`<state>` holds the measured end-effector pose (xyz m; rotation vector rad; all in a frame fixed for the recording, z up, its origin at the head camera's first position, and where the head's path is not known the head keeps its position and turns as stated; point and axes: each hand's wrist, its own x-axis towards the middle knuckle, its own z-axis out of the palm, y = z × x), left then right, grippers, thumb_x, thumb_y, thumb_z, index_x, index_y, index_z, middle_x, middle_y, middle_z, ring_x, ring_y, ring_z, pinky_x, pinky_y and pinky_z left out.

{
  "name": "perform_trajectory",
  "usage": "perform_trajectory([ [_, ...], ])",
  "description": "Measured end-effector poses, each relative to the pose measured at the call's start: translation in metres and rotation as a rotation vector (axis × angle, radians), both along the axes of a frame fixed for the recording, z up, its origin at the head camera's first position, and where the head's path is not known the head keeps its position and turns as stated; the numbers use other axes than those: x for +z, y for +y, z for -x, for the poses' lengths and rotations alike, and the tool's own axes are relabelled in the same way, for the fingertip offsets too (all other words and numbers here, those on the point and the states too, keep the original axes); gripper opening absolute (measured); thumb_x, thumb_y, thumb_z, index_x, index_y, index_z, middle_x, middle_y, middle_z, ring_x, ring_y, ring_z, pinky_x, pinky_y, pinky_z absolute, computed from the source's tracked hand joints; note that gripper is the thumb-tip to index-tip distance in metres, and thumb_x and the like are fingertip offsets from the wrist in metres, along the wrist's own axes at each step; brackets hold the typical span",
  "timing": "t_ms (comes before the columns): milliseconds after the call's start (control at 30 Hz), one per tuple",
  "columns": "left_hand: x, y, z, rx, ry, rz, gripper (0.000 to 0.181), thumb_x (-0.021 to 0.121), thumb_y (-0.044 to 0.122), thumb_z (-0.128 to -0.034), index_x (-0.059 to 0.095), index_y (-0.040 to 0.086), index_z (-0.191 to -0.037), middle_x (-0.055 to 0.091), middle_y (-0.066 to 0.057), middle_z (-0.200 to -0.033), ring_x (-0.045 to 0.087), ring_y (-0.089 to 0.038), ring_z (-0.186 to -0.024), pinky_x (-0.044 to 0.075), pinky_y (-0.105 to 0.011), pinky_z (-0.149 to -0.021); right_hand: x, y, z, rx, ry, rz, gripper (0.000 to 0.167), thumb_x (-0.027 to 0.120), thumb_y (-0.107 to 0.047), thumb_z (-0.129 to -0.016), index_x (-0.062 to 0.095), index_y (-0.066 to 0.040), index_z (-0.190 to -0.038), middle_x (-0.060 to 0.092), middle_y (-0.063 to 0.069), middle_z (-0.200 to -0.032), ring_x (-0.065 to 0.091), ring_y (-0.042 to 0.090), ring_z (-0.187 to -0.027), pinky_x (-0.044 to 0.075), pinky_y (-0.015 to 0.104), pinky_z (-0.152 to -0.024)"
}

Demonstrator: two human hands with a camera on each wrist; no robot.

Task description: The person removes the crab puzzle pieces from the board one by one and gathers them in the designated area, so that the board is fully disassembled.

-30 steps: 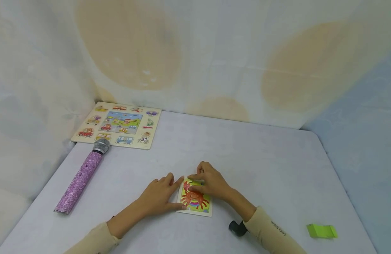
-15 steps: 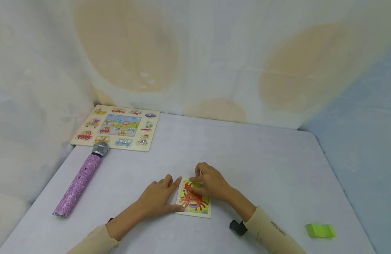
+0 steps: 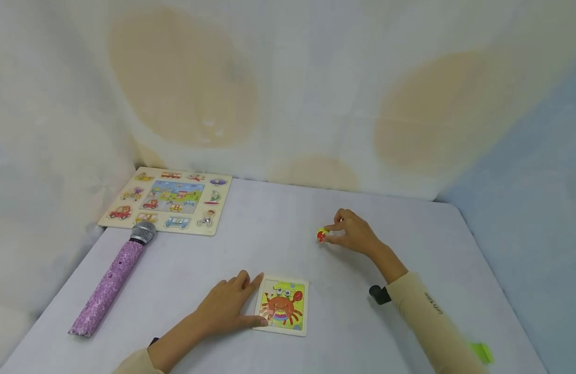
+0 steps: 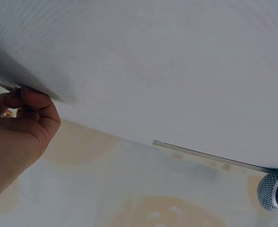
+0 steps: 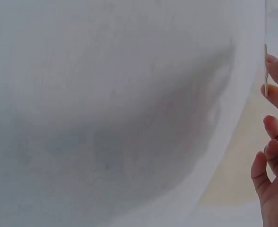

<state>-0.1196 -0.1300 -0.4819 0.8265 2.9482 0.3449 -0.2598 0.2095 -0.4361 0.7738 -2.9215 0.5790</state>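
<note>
A small square crab jigsaw puzzle (image 3: 283,306) lies flat on the table, with pale bare board showing at its upper left. My left hand (image 3: 227,304) rests at its left side, thumb on the lower left edge and index finger at the top left corner. In the left wrist view that hand (image 4: 28,125) hides most of the puzzle. Up and to the right of the puzzle, my right hand (image 3: 355,234) pinches a red and yellow puzzle piece (image 3: 321,235) between thumb and index finger. The right wrist view shows this puzzle piece (image 5: 266,71) edge-on, raised off the table.
At the back left lies a wooden vehicle puzzle board (image 3: 210,226). A microphone (image 3: 107,285) with a glittery purple handle touches its front edge. A bright green object (image 3: 481,353) is partly behind the right sleeve. Fabric walls stand around the white table (image 3: 390,218).
My right hand has lifted the claw piece out of the puzzle and carried it up and to the right. The left hand stays at the puzzle's edge; the head view has shifted slightly.
</note>
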Motion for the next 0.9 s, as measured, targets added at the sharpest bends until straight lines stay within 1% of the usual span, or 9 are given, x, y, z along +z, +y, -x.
perform_trajectory([
  [133,-0.003,0.000,-0.002,-0.007,-0.004,-0.012,0.099,0.054,0.084,-0.0761,0.047,0.017,-0.149,0.044,0.005,-0.102,0.039,-0.007,-0.070,0.031,-0.023,-0.066,-0.010,0.009,0.009,-0.017,-0.047,0.005,0.039,0.084,-0.029,-0.079,0.077,-0.005,-0.109,0.052,0.004,-0.091,0.047,0.018,-0.084,0.042,0.030,-0.070],
  [267,-0.004,0.000,-0.001,-0.009,0.017,-0.015,0.099,0.052,0.084,-0.0765,0.047,0.017,-0.149,0.044,0.005,-0.101,0.038,-0.007,-0.069,0.031,-0.023,-0.066,-0.019,0.009,0.016,-0.009,-0.050,0.008,0.039,0.083,-0.032,-0.080,0.077,-0.007,-0.110,0.055,0.005,-0.093,0.049,0.019,-0.085,0.044,0.033,-0.073],
  [400,-0.004,-0.001,0.000,-0.011,0.032,-0.009,0.099,0.052,0.084,-0.0767,0.047,0.017,-0.149,0.044,0.005,-0.101,0.038,-0.006,-0.069,0.030,-0.023,-0.065,-0.024,0.006,0.022,-0.001,-0.053,0.001,0.039,0.080,-0.033,-0.082,0.075,-0.010,-0.114,0.056,0.007,-0.095,0.051,0.020,-0.087,0.045,0.035,-0.074],
  [467,-0.004,-0.002,0.000,-0.013,0.033,-0.006,0.099,0.053,0.084,-0.0768,0.047,0.017,-0.149,0.043,0.005,-0.100,0.038,-0.006,-0.069,0.030,-0.022,-0.064,-0.024,0.005,0.022,-0.011,-0.066,-0.002,0.039,0.080,-0.032,-0.083,0.075,-0.011,-0.115,0.056,0.007,-0.096,0.051,0.020,-0.088,0.045,0.035,-0.074],
  [667,-0.002,-0.001,-0.002,-0.011,0.028,0.002,0.098,0.053,0.083,-0.0774,0.046,0.017,-0.149,0.042,0.004,-0.101,0.036,-0.006,-0.068,0.028,-0.022,-0.063,-0.024,0.004,0.020,-0.056,-0.142,0.009,0.038,0.077,-0.030,-0.086,0.073,-0.013,-0.120,0.055,0.008,-0.098,0.051,0.020,-0.088,0.044,0.034,-0.074],
  [900,0.001,0.000,-0.001,-0.005,0.000,-0.007,0.097,0.054,0.082,-0.0775,0.045,0.018,-0.150,0.043,0.004,-0.102,0.038,-0.006,-0.071,0.030,-0.023,-0.065,-0.028,0.006,0.014,-0.082,-0.167,0.034,0.045,0.075,-0.036,-0.087,0.069,-0.014,-0.126,0.054,0.008,-0.100,0.050,0.020,-0.088,0.043,0.032,-0.072],
])
